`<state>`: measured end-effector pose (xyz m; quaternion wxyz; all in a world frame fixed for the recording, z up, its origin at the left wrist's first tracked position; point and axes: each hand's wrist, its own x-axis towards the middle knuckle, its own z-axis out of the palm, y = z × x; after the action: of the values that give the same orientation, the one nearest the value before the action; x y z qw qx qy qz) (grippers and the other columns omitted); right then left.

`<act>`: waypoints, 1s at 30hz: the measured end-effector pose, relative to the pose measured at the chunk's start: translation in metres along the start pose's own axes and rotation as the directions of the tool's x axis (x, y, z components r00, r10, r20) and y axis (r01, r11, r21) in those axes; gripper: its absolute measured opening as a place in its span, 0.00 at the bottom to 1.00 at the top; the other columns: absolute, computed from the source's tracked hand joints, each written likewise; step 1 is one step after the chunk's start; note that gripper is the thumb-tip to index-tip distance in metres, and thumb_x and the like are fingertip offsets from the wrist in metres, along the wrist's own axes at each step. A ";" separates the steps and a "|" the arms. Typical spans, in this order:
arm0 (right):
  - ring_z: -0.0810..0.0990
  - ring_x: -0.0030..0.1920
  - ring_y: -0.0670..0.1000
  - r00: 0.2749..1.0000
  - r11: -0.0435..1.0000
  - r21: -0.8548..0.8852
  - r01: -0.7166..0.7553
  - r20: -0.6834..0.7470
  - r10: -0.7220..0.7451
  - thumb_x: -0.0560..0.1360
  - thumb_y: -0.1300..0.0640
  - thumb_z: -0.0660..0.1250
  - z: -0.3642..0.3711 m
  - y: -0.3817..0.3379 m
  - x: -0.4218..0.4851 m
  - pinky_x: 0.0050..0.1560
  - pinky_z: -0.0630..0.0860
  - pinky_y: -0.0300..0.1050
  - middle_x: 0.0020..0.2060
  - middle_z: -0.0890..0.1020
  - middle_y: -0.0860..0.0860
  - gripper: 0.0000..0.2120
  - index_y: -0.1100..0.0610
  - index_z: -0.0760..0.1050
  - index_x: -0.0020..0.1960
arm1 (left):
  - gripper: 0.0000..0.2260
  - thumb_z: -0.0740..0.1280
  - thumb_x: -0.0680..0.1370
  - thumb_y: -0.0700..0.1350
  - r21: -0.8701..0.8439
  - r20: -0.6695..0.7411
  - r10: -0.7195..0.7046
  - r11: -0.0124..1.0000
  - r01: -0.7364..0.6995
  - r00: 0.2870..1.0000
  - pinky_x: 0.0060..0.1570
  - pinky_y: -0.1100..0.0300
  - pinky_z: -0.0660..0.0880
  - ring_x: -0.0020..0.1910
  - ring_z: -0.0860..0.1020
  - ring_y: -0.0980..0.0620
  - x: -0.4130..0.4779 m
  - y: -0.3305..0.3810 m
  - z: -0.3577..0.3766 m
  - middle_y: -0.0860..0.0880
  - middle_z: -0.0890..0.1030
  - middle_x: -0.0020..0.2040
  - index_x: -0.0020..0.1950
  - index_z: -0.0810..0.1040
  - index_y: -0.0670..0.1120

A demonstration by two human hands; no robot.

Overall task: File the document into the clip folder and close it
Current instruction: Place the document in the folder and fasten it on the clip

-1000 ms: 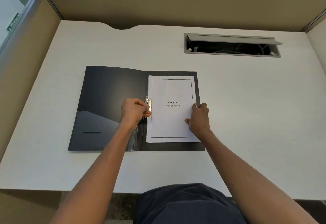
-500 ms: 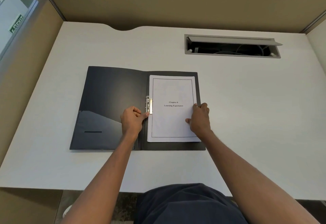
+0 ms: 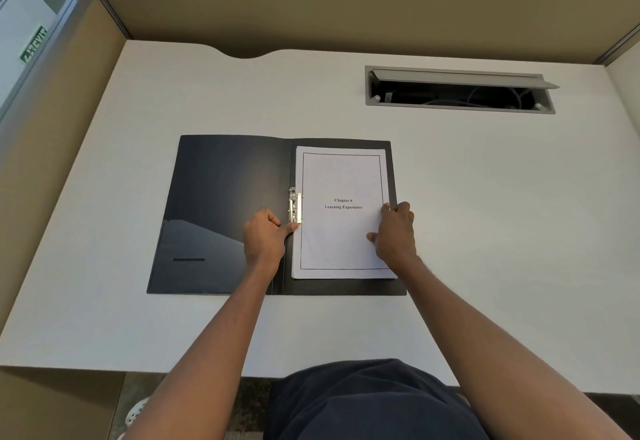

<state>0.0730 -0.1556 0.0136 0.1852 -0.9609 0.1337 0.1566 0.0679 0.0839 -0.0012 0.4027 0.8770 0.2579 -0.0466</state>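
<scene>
From the head view, the black folder (image 3: 221, 211) lies open flat on the white desk (image 3: 485, 214), spread wide so both covers rest level and the clip (image 3: 294, 205) at the spine is in reach. The document (image 3: 341, 212), titled "Chapter 6", sits on the right-hand cover, its left edge tucked against that metal clip, which looks to be lying over the margin. The left hand (image 3: 265, 240) rests on the left cover just beside the spine, fingers curled in and the thumb tip touching the near end of the clip, likely pressing it flat to lock the sheets. The right hand (image 3: 394, 231) lies on the document's right edge, fingers spread narrow and flat, holding nothing but pinning the paper so it cannot skew while the clip bites. Far right, an open cable slot (image 3: 460, 91) in the desk plays no part. Judging from this, the filing is nearly done; the left cover is yet to be swung over.
</scene>
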 end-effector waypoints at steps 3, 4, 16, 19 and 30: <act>0.67 0.70 0.60 1.000 1.000 0.001 -0.003 0.001 0.003 0.78 0.59 0.73 0.000 0.000 0.000 0.66 0.73 0.49 0.69 0.65 0.60 0.32 0.65 0.63 0.76 | 0.16 0.81 0.70 0.49 -0.002 0.013 0.017 1.000 -0.017 1.000 0.31 0.58 0.73 0.33 0.77 0.48 -0.001 0.000 0.000 0.45 0.81 0.36 0.41 0.77 0.42; 0.67 0.70 0.60 1.000 1.000 0.001 -0.004 0.003 0.004 0.78 0.59 0.73 0.000 -0.001 0.000 0.66 0.73 0.49 0.69 0.65 0.60 0.31 0.65 0.64 0.76 | 0.16 0.81 0.71 0.49 -0.009 0.023 0.019 1.000 -0.018 1.000 0.33 0.55 0.77 0.35 0.80 0.46 -0.001 0.000 -0.001 0.44 0.82 0.37 0.42 0.77 0.41; 0.66 0.70 0.60 1.000 1.000 0.029 0.002 0.011 -0.003 0.78 0.59 0.72 -0.002 0.001 -0.002 0.66 0.73 0.49 0.69 0.65 0.59 0.31 0.64 0.64 0.76 | 0.13 0.80 0.72 0.45 -0.066 0.124 0.009 0.998 -0.001 0.992 0.38 0.51 0.85 0.29 0.84 0.50 0.004 0.000 -0.011 0.45 0.84 0.34 0.44 0.79 0.40; 0.66 0.70 0.59 1.000 0.998 0.055 -0.002 0.014 0.001 0.77 0.59 0.73 -0.002 0.003 -0.003 0.66 0.73 0.49 0.68 0.65 0.59 0.29 0.64 0.66 0.73 | 0.12 0.79 0.73 0.46 -0.035 0.130 0.012 0.999 -0.008 0.992 0.41 0.50 0.85 0.32 0.85 0.48 0.003 0.002 -0.011 0.44 0.84 0.35 0.44 0.79 0.41; 0.67 0.73 0.59 0.992 0.997 -0.013 0.073 -0.097 -0.074 0.79 0.54 0.71 0.002 -0.006 -0.020 0.68 0.72 0.51 0.72 0.68 0.58 0.35 0.60 0.58 0.79 | 0.06 0.74 0.79 0.43 -0.008 0.143 0.039 0.999 -0.038 0.989 0.35 0.58 0.81 0.33 0.82 0.52 0.006 0.005 -0.016 0.45 0.85 0.38 0.45 0.81 0.41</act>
<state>0.0557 -0.1457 0.0205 0.1794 -0.9726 0.1062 0.1031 0.0731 0.0956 0.0112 0.4232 0.8752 0.2115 -0.1011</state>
